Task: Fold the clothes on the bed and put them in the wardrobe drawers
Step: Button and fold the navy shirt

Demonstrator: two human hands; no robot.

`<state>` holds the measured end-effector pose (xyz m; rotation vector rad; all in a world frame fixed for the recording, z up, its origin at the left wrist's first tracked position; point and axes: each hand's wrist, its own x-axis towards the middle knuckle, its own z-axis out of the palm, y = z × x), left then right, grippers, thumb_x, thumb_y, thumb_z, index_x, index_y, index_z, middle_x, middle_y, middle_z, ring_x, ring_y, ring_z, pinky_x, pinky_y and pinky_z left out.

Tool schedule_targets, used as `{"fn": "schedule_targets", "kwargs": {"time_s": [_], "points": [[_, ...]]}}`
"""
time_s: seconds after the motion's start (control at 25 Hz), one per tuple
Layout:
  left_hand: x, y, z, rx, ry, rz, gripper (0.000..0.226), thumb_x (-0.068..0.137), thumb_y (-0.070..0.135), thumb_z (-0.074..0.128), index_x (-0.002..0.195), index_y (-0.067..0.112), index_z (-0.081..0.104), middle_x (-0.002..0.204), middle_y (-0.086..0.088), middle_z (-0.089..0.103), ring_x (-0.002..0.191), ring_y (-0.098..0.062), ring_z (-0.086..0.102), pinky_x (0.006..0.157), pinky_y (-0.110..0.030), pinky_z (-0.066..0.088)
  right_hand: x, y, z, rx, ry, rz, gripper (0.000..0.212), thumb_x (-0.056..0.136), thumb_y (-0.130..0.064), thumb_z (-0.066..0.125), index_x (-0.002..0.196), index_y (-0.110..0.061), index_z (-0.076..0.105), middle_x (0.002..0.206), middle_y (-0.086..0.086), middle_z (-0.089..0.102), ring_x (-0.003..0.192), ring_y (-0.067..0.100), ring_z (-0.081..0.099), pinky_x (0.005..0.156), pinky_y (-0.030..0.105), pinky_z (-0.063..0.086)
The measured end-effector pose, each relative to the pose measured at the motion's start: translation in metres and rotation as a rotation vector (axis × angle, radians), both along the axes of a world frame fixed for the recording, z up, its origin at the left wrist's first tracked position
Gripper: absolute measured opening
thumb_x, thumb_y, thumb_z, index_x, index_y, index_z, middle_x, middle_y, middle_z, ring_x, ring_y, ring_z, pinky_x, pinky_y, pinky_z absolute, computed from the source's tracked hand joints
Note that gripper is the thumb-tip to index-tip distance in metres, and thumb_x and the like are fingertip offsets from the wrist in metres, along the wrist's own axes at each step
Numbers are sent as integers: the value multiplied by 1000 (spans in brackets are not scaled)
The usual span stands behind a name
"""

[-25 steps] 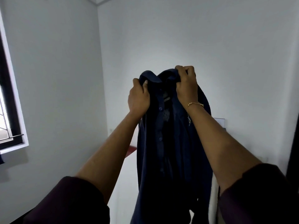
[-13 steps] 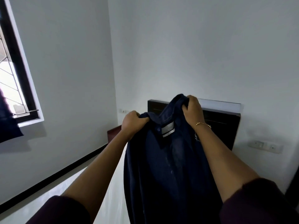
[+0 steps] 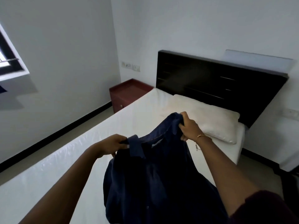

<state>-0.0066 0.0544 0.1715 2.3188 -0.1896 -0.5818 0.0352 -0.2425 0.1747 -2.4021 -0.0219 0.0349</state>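
navy shirt (image 3: 155, 180) hangs over the near half of the bed (image 3: 68, 172), held up by the collar. left hand (image 3: 111, 145) pinches one collar end, right hand (image 3: 189, 126) grips the other. suggest: lower it flat, pull the shoulders wide and smooth it before folding. pillow (image 3: 215, 120) and headboard (image 3: 218, 84) sit beyond.

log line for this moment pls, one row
step: shirt held over bed | left hand: grips navy shirt collar | right hand: grips collar | bed: white sheet, pillow | folded: no
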Motion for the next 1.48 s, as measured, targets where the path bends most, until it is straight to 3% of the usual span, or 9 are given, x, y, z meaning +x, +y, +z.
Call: {"fn": "schedule_targets", "kwargs": {"time_s": [0.12,0.24,0.32,0.4,0.56,0.72,0.96,1.24,1.48], "points": [[35,42,-30,16,104,-32,21,92,-1,48,95,5,67,71,1,60,63,-10,55,49,-16,45,70,34,-35,-83,12,35,8,92,-5,40,95,-12,41,86,12,58,69,27,60,56,27,44],[103,79,-71,-115,-55,432,27,87,-11,40,78,3,61,73,-9,58,55,-12,58,49,-19,52,154,86,-77,-63,41,95,31,91,-1,44,122,-7,43,126,19,49,107,29,51,82,27,39],[148,98,-104,-227,-275,843,20,89,-8,43,91,2,60,94,-18,60,73,-24,62,65,-28,58,198,123,-111,57,104,151,69,92,-1,44,149,-18,9,152,15,22,124,25,42,100,31,36],[178,109,-149,-66,-455,968,23,88,-2,49,109,1,59,107,-16,59,95,-30,59,83,-34,51,231,159,-156,193,101,122,78,92,-1,43,150,-28,-3,156,10,12,126,24,43,103,37,39],[182,88,-247,57,-448,707,13,89,6,53,95,5,64,94,-7,61,86,-21,56,73,-26,39,246,197,-264,176,-78,-51,39,91,2,47,129,-3,47,130,16,45,111,31,54,96,32,43],[188,70,-314,98,-489,437,15,90,6,53,96,3,66,94,-7,60,79,-13,51,72,-18,37,237,199,-344,70,-176,-75,9,85,5,53,93,5,57,102,21,51,86,34,56,76,37,47],[215,38,-349,175,-506,446,26,96,21,48,115,10,61,114,-2,58,108,-19,49,78,-26,41,229,205,-394,177,-514,-334,23,68,11,63,86,4,51,95,24,46,83,37,48,70,47,47],[245,13,-372,61,-618,797,28,94,28,55,116,12,56,101,-4,62,91,-23,59,73,-26,37,242,206,-405,284,-572,-506,41,72,-1,68,110,10,56,106,27,58,90,44,54,80,53,48],[250,7,-389,216,-718,646,28,96,26,50,118,19,65,112,-8,57,92,-28,58,69,-27,34,250,193,-398,145,-552,-502,19,86,-14,61,93,2,70,96,24,61,90,40,52,77,32,32]]}}
